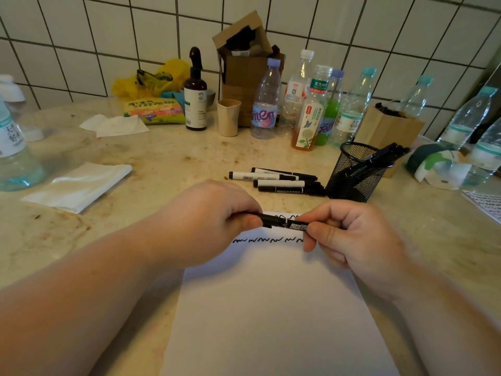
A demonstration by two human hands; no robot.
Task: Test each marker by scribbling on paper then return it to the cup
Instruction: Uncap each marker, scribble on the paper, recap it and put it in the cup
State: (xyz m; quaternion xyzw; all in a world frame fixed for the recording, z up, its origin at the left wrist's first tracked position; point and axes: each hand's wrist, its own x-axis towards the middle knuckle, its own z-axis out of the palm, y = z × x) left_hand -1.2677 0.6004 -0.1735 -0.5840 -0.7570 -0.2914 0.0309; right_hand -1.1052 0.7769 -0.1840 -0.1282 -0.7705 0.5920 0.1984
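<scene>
White square wall tiles (113, 36) with dark grout backed a stained beige stone countertop (168, 156) that filled the frame.

Centre to lower centre: white sheet of paper (271, 308), lying flat, with two rows of black zigzag scribbles (267, 240) near its far edge.

Centre, above the paper: slim black marker with white lettering (284, 222), held level between both hands. Left hand (214, 221), fingers curled round the marker's left end. Right hand (352, 234), thumb and fingers pinching the marker's right end. Whether the cap was on or off could not be told.

Right of centre: black wire-mesh pen cup (355, 172), upright, holding several black markers (385, 156) that leaned toward the right.

Just left of the cup, touching or nearly touching it: four markers with white or black barrels (282, 180), lying side by side on the countertop.

Upper centre to upper right: cluster of clear plastic bottles (267, 101), a dark brown spray bottle (195, 99), a beige tumbler (228, 118) and an open brown cardboard box (244, 69).

Upper left: yellow plastic bag (151, 80), colourful snack packet (154, 111), crumpled white tissues (116, 126).

Left: folded clear plastic wrapper (78, 185), water bottle (13, 147) at the frame edge.
</scene>
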